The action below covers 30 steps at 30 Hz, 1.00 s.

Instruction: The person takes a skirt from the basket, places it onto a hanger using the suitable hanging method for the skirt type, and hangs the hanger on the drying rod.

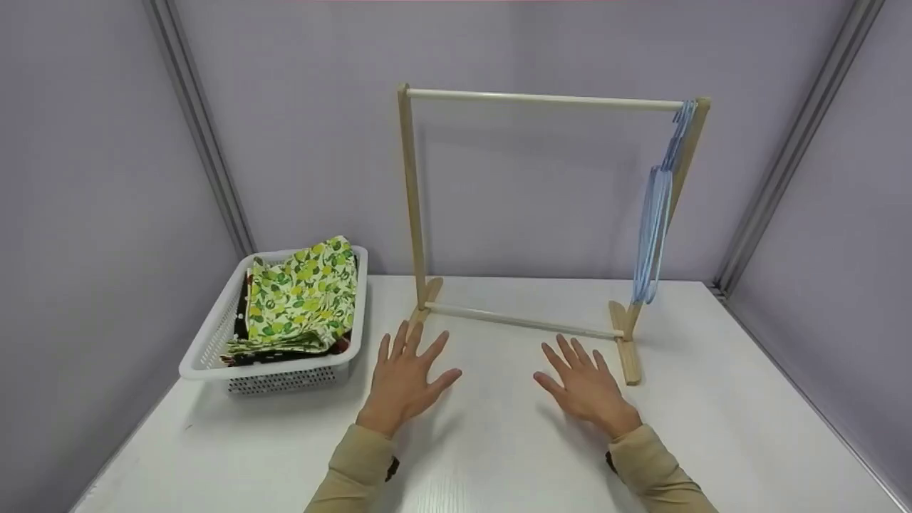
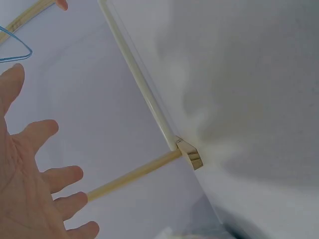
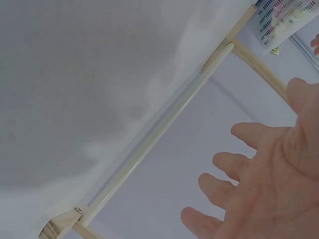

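Note:
My left hand (image 1: 405,377) is spread palm down over the white table, holding nothing. It is nearest to the left foot of a wooden rack (image 1: 412,199). My right hand (image 1: 588,388), also spread with nothing in it, is left of the rack's right foot (image 1: 628,356). Several light blue clothes hangers (image 1: 652,235) hang bunched at the right end of the rack's white top rail (image 1: 541,98). At the left, a white plastic basket (image 1: 206,356) holds folded cloth; the top piece is a lemon-print cloth (image 1: 306,292). Dark cloth shows beneath it.
The rack's white lower bar (image 1: 524,323) runs between its feet, beyond both hands. Grey walls (image 1: 513,43) enclose the white table (image 1: 491,442) at the back and both sides, with metal posts (image 1: 203,135) at the corners.

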### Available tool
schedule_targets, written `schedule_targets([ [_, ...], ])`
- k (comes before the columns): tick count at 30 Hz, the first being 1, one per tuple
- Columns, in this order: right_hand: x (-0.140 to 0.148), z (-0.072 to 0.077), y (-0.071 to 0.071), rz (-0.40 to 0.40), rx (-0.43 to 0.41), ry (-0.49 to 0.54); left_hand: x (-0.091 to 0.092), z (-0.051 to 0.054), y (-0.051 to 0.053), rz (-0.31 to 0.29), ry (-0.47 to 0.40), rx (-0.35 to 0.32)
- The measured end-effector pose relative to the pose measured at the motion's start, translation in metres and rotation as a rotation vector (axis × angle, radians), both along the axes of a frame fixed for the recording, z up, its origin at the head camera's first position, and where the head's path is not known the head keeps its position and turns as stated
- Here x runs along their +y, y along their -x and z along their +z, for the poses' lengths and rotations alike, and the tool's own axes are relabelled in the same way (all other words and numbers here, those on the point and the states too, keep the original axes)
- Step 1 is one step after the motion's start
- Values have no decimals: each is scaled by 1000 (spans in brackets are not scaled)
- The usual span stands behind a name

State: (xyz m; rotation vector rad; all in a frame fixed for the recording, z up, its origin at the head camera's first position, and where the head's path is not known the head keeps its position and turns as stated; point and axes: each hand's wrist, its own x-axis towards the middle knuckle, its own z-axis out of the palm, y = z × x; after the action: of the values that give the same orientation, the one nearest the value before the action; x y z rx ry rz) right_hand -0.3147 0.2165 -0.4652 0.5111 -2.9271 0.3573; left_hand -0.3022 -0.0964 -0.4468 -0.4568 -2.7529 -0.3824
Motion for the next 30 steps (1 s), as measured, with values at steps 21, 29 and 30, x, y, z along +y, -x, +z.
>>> schedule_targets([
  [21,-13,-1,6,18,-8,5,-45,20,10,130,12,280],
  [29,-15,-4,4,-1,-55,22,-79,33,9,262,-48,232],
  [30,-15,-5,4,-2,-60,22,-83,34,8,275,-60,210],
])
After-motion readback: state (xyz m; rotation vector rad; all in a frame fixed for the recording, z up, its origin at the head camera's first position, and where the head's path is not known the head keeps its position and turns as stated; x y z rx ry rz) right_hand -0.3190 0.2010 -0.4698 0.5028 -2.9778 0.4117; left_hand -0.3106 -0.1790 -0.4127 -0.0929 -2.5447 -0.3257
